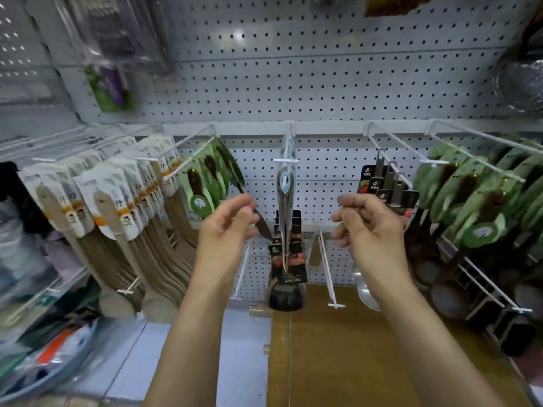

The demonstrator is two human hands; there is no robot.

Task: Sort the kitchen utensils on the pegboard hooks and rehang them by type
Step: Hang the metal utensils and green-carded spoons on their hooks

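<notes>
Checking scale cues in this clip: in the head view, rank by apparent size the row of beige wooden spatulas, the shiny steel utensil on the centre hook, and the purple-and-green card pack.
1. Row of beige wooden spatulas
2. Shiny steel utensil
3. Purple-and-green card pack; it is blurred and hangs farther back, so its rank is unsure.

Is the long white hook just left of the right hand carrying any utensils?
No, that white hook is bare along its whole visible length, while the right hand grips a metal spoon beside it.
</notes>
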